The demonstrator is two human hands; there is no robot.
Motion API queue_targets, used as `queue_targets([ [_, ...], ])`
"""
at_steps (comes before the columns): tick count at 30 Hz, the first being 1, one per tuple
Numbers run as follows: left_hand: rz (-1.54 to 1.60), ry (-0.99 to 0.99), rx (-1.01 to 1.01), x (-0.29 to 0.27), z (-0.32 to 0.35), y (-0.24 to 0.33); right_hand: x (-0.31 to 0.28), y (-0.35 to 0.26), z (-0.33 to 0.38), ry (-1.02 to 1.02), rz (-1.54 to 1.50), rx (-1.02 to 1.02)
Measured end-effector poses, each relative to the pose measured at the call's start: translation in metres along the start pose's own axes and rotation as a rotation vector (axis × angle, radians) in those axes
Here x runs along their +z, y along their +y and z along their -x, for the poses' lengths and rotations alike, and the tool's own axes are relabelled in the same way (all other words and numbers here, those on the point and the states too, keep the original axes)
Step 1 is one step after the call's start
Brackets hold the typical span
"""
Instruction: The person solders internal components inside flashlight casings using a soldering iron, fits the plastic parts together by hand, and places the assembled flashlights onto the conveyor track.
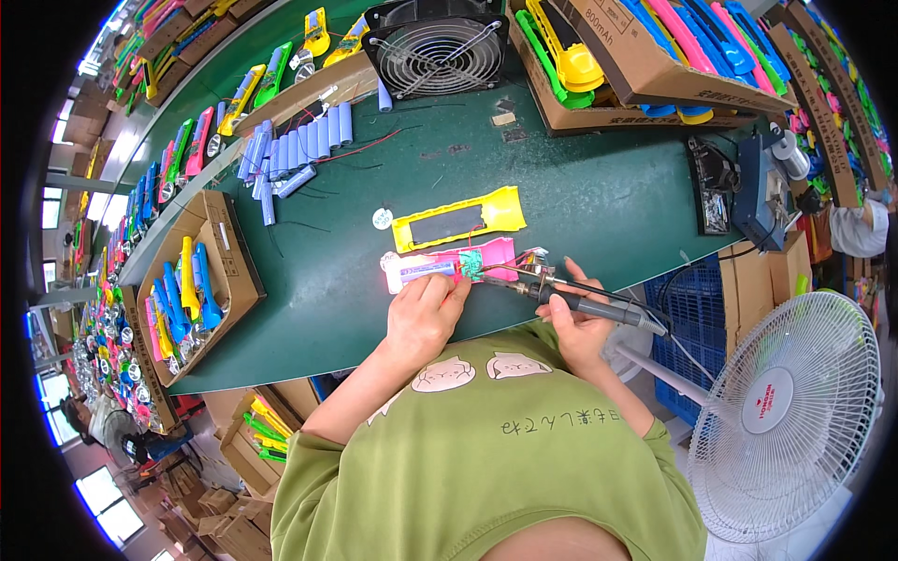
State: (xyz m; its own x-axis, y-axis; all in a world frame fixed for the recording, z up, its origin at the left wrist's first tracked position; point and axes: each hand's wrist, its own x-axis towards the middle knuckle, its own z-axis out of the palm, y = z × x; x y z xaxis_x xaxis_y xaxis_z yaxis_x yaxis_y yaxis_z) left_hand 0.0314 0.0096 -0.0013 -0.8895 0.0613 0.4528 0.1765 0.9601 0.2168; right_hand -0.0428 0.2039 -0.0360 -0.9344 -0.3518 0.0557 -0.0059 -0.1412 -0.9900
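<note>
My right hand grips a soldering iron with a grey handle, its tip pointing left at a small green circuit board. The board sits in a pink flashlight shell beside a blue-violet battery cell. Closed fingers of my left hand are at the shell's near edge; what lies between the fingertips is hidden. Thin wires and a metal lamp part are at the shell's right end. Just beyond lies a yellow shell with a dark inner panel.
Loose wired battery cells lie at the back left. A box fan stands behind them. Cartons of flashlight shells stand left and back right. A blue soldering station is at right, near a white fan.
</note>
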Motion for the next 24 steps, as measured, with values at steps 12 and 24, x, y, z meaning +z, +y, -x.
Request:
queue_targets([
  [12,0.005,-0.089,-0.055,-0.003,-0.004,0.002,-0.006,-0.009,-0.015,0.169,-0.153,-0.066],
  [24,-0.049,-0.296,-0.598,-0.005,-0.036,-0.078,-0.04,0.008,-0.033,0.423,0.035,-0.301],
])
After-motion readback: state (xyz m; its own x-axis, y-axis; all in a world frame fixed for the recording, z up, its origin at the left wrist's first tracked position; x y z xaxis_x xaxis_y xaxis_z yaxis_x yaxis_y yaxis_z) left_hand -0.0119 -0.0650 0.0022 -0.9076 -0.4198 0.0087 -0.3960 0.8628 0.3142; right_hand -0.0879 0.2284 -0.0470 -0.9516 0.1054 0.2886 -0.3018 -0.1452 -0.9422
